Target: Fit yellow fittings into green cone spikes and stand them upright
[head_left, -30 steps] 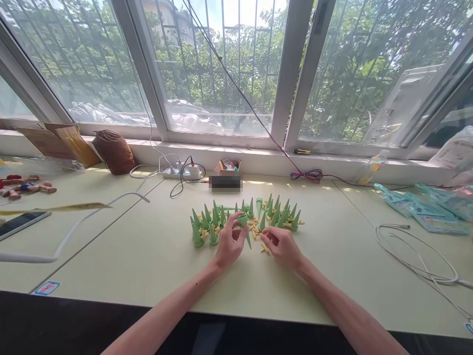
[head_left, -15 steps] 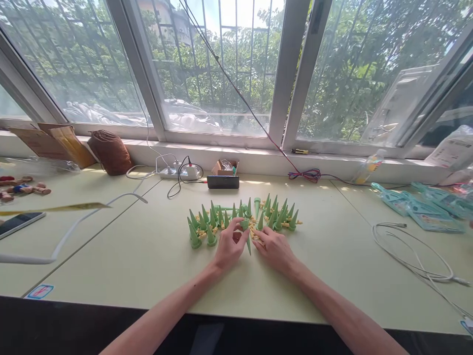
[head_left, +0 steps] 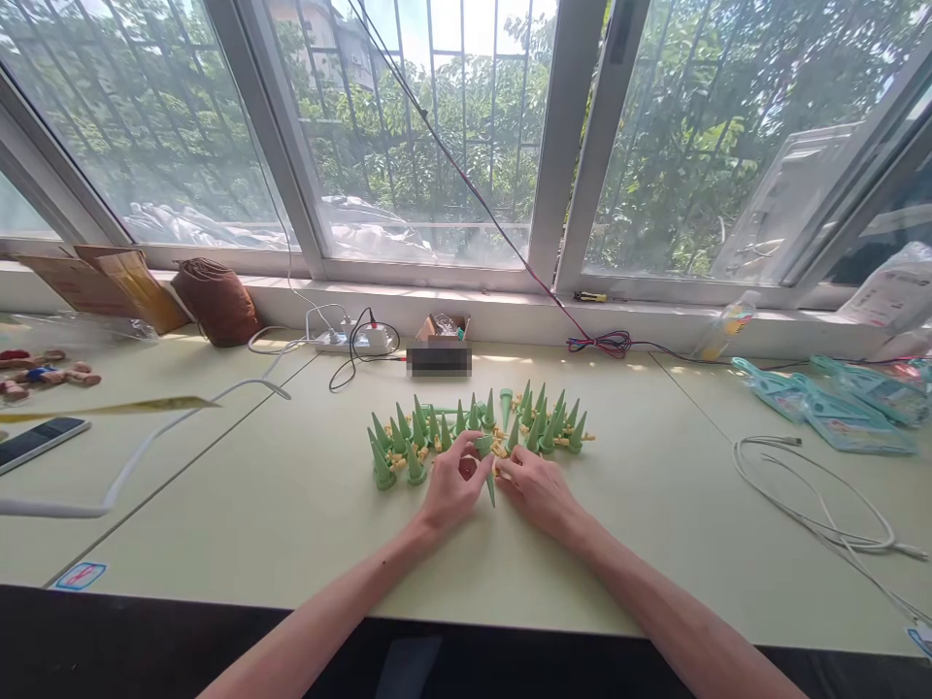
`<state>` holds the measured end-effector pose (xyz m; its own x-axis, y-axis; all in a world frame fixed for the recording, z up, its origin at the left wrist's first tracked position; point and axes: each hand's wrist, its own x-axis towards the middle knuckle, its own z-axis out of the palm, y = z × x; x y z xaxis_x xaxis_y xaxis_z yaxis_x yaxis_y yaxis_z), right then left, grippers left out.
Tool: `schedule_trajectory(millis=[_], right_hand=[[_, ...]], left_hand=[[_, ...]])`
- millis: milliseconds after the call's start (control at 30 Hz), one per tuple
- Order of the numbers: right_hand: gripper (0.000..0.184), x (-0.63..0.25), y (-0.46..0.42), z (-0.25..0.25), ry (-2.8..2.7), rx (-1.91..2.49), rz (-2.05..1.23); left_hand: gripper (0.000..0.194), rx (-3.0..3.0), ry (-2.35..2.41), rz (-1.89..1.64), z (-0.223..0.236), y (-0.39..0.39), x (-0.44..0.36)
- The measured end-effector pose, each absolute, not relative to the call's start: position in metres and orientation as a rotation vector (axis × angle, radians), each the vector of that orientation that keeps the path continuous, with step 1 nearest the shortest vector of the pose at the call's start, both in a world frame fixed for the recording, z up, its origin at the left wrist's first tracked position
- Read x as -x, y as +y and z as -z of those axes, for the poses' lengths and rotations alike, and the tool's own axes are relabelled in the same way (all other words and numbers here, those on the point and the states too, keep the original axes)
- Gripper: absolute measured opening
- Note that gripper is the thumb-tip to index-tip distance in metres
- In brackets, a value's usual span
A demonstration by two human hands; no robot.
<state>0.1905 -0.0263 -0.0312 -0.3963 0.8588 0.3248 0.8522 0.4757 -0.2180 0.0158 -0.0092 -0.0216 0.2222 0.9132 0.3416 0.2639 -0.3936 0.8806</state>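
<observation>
Barred windows (head_left: 429,146) stretch beyond the held green cone (head_left: 483,445), above a pale green surface (head_left: 291,544) that spreads beneath and around it. Teal-framed packages (head_left: 859,417) lie well to the right of the held cone, and a brown drawstring bag (head_left: 216,303) sits far to its left, toward the windows. At the held cone itself, the left hand (head_left: 452,485) pinches near the wide end between curved fingers, the narrow tip pointing down toward the person. Just right of that cone, the right hand (head_left: 539,485) reaches in low, its fingers drawn together at the loose yellow pieces; whether they grip one cannot be told. Green cones (head_left: 415,464) stand tip up on both sides of the held cone, while another cone (head_left: 506,406) rests wide end up beyond it. Smallest of all, yellow pieces (head_left: 499,447) lie beside the held cone and among the standing ones.
</observation>
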Motion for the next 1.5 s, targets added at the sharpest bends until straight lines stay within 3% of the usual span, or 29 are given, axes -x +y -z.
schedule_trajectory(millis=[467,933,1500], right_hand=[[0.024,-0.1882,-0.0266,0.0350,-2.289,1.334,-0.003],[0.022,-0.1905,-0.0306,0.0315,-1.837,1.106,-0.272],[0.023,-0.1890,-0.0315,0.0308,-1.803,1.079,-0.339]], left_hand=[[0.029,-1.751,1.080,-1.199,0.0187,-0.0100,-0.0157],[0.041,-1.589,1.025,-1.147,0.0189,-0.0084,-0.0157],[0.035,-1.689,1.011,-1.080,0.0215,-0.0103,-0.0158]])
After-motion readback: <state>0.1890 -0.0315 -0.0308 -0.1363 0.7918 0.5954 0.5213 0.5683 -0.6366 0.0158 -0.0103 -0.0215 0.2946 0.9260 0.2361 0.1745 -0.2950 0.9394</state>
